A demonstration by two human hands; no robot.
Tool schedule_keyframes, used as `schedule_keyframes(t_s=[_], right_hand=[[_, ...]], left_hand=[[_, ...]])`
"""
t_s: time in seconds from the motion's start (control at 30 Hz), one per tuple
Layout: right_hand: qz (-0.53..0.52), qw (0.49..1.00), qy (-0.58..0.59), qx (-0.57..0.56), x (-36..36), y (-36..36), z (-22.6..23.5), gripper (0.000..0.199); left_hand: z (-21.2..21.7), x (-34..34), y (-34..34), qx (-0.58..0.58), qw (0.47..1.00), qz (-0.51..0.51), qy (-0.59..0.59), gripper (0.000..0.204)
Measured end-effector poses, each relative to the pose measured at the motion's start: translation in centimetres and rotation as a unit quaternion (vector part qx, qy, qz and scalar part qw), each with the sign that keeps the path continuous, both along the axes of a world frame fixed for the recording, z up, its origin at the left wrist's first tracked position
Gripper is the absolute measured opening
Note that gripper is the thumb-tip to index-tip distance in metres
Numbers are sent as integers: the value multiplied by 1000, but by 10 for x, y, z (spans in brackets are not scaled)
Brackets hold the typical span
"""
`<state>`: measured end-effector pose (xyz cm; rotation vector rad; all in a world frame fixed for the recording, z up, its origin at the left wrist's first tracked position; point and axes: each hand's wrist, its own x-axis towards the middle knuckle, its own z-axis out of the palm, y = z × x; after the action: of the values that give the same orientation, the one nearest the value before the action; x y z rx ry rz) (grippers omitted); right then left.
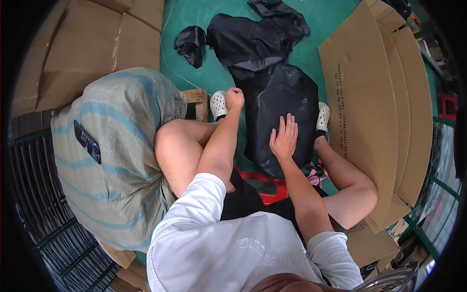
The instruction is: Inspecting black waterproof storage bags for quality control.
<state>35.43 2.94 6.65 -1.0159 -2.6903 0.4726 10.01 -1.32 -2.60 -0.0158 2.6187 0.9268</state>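
Observation:
A black sheet of thin, slightly shiny material [279,92], perhaps plastic or cloth, lies spread between my feet. My right hand [285,138] rests flat on its near part, fingers stretched out and pointing away from me. Beside the sheet's left edge, my left hand [235,99] is closed in a fist. Whatever its fingers may hold is hidden. Farther off, the sheet runs into a crumpled black heap [250,41], and a small separate black piece [190,45] lies to the left of that.
A bulging grey-and-blue striped woven sack [121,112] stands at my left, with a phone [87,142] on it. Cardboard boxes rise at the far left [82,48] and along my right [365,97]. Under me is a red plastic stool [267,187] on the green floor [194,80].

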Motion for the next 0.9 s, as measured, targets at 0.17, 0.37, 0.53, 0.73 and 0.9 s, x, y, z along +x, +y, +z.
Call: schedule_keyframes(t_s=[0.17,0.37,0.53,0.73,0.9], right_hand=[[-6,999,-31,4,-1,5,-4,56],[2,999,-48,2,-7,2,-3,58],[-3,998,-61,-3,-3,5,-8,59],[-1,999,-51,2,-3,5,-9,59],[-1,999,-36,0,-5,5,-7,60]], left_hand=[[4,-30,35,-80,992,-98,8,24],[-23,-81,66,-114,952,-194,206,40],[-24,-95,79,-177,916,-318,170,36],[-15,-94,63,-159,926,-313,142,19],[-8,-88,56,-96,926,-314,184,17]])
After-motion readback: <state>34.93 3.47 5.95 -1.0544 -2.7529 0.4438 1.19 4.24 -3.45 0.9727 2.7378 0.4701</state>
